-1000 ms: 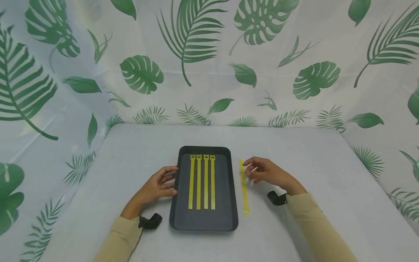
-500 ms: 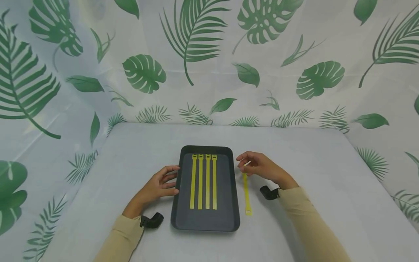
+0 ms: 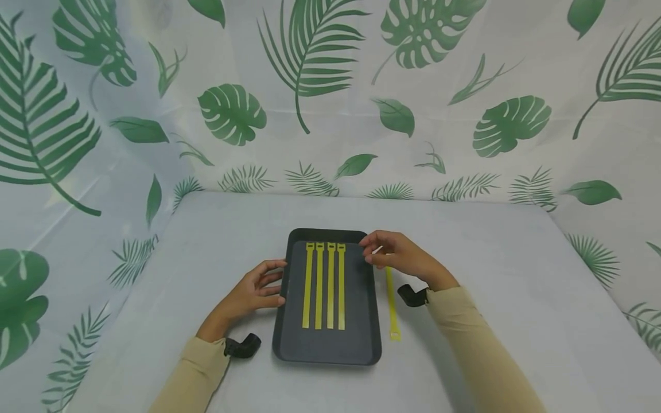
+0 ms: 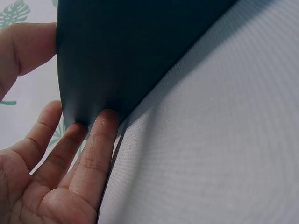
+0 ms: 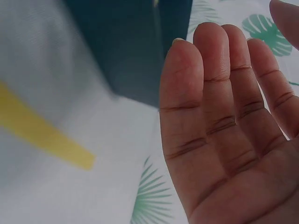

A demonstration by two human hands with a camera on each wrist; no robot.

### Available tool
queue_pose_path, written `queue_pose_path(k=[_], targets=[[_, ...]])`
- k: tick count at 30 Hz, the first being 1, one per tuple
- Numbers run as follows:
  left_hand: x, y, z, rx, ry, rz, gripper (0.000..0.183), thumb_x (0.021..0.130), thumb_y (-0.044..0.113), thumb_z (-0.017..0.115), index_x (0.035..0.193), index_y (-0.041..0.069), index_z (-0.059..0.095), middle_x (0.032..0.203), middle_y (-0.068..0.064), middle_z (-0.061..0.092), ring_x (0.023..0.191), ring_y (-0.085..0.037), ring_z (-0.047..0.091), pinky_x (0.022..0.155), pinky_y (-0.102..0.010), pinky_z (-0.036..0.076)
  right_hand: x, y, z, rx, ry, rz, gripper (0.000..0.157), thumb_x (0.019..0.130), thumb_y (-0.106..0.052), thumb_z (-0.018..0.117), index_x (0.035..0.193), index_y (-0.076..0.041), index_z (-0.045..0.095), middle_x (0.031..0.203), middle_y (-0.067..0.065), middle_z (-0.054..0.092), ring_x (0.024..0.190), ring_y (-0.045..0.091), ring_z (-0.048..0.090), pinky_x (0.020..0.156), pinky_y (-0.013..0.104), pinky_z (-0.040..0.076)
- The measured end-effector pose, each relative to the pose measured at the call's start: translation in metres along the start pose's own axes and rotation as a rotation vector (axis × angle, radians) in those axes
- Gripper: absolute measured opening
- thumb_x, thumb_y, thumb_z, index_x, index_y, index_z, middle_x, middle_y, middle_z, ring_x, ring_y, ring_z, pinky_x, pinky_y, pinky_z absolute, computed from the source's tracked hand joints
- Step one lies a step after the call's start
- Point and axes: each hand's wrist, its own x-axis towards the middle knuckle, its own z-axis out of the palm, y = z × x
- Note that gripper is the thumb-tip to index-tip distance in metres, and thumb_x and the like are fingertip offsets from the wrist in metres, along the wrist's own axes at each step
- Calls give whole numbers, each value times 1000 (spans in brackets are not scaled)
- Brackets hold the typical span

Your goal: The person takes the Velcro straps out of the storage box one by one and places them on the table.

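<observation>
A dark grey tray lies on the table with several yellow cable straps side by side inside it, slotted heads at the far end. One loose yellow strap lies on the cloth to the tray's right, its slotted head toward me. My left hand touches the tray's left side; in the left wrist view its fingertips rest against the dark wall. At the far right corner of the tray is my right hand, fingers extended and holding nothing. In the right wrist view the palm faces the camera.
White cloth covers the table around the tray. A leaf-patterned backdrop rises at the back and both sides. Each wrist carries a small black camera, one near the left sleeve.
My right hand has moved left, from beside the loose strap's far end to the tray's far right corner. The left hand stays at the tray's side. The head view has shifted slightly.
</observation>
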Motion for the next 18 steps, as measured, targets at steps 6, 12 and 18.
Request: queue_pose_path(k=[6, 12, 18], targets=[[-1, 3, 0, -5, -3, 3, 84, 93, 8, 85, 158, -13, 37, 168, -37, 30, 152, -58, 36, 110, -34, 55, 10, -10, 3, -14, -29, -22, 33, 105, 0, 66, 134, 14, 60, 115, 22, 70, 99, 45, 67, 82, 39, 60], [-1, 4, 0, -14, -6, 0, 84, 92, 8, 85, 158, -13, 36, 169, -36, 30, 152, -58, 36, 110, -33, 55, 20, -16, 8, -42, -55, -62, 30, 104, 1, 67, 132, 11, 62, 118, 28, 69, 102, 30, 70, 85, 36, 60], [-1, 3, -1, -9, -11, 5, 85, 92, 8, 86, 158, -13, 36, 169, -36, 29, 152, -58, 35, 111, -34, 54, 27, -22, 16, -102, -82, -98, 31, 102, 4, 69, 132, 10, 65, 124, 30, 69, 110, 34, 70, 94, 43, 59]])
